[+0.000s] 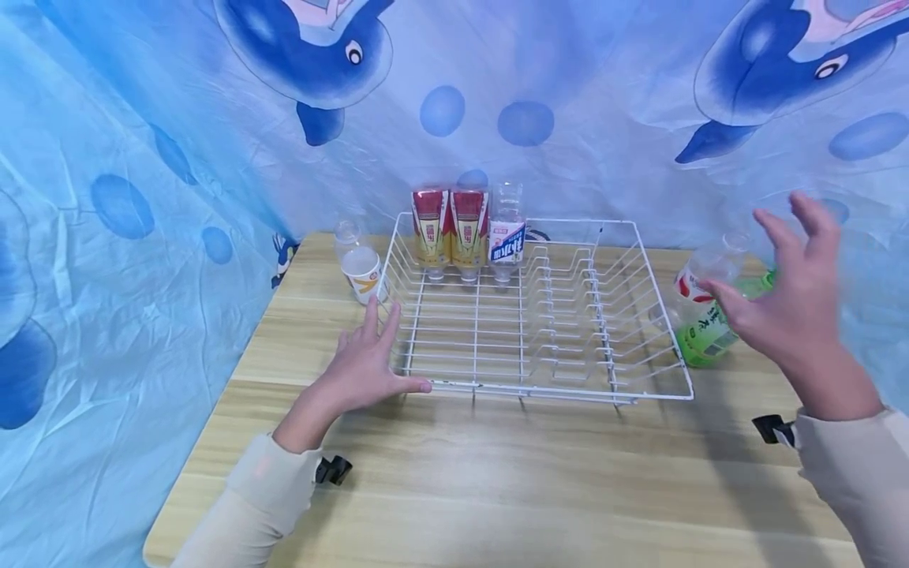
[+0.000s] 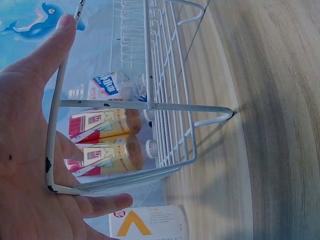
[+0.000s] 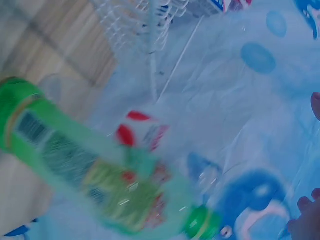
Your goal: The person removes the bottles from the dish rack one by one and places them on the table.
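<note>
My left hand (image 1: 362,371) is at the front left corner of a white wire dish rack (image 1: 554,390), fingers spread. In the left wrist view its thumb lies along the rim. My right hand (image 1: 798,292) is raised with nothing in it, fingers spread and slightly bent, above a green bottle (image 1: 706,339). That bottle leans beside the rack's right side, next to a clear bottle (image 1: 692,285) with a red and white label. Inside the rack, two red-and-gold bottles (image 1: 432,229) and a clear bottle (image 1: 506,241) with a white and blue label stand cap down.
Left of the rack is a clear bottle (image 1: 348,235) with a white label bearing a yellow mark. A wooden table (image 1: 511,481) carries everything. Behind and to the left hangs a blue dolphin-print cloth (image 1: 596,134).
</note>
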Action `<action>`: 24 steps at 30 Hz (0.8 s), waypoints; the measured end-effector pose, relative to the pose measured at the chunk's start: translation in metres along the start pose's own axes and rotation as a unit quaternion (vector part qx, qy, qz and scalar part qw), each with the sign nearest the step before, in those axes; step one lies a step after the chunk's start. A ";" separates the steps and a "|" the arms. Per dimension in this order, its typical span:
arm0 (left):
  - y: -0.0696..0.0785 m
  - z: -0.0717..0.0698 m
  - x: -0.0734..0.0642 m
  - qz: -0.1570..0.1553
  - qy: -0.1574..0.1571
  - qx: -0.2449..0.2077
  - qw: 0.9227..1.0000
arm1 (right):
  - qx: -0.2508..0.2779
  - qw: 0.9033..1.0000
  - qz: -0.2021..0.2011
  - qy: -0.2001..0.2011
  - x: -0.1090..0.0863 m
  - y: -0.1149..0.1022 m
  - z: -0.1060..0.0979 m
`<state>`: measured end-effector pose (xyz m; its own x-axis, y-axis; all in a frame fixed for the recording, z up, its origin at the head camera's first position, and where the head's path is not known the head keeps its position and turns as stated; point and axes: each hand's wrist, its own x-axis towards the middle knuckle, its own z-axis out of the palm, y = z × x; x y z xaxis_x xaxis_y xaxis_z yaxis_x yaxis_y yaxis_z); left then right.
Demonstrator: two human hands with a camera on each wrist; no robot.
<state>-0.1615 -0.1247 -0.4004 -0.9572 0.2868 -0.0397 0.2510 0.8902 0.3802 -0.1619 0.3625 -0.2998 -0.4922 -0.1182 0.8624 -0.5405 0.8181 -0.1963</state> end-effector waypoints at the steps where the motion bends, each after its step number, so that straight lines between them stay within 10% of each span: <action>1: 0.000 0.000 0.000 0.000 0.001 -0.001 1.000 | 0.002 1.000 -0.014 -0.002 0.004 -0.002 0.004; 11: 0.002 0.000 -0.002 0.007 0.011 0.002 1.000 | -0.013 0.980 -0.170 -0.101 0.049 -0.012 0.050; 18: 0.003 0.003 -0.004 0.012 0.018 -0.009 1.000 | 0.010 0.971 -0.196 -0.134 0.069 -0.021 0.084; 24: 0.002 0.003 -0.006 0.011 0.031 -0.004 0.999 | -0.057 0.934 -0.303 -0.182 0.080 -0.025 0.113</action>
<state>-0.1545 -0.1234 -0.4023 -0.9588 0.2831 0.0252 0.2704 0.8812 0.3879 -0.2652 0.2692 -0.2793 -0.3290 -0.7457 0.5794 -0.7290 0.5906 0.3461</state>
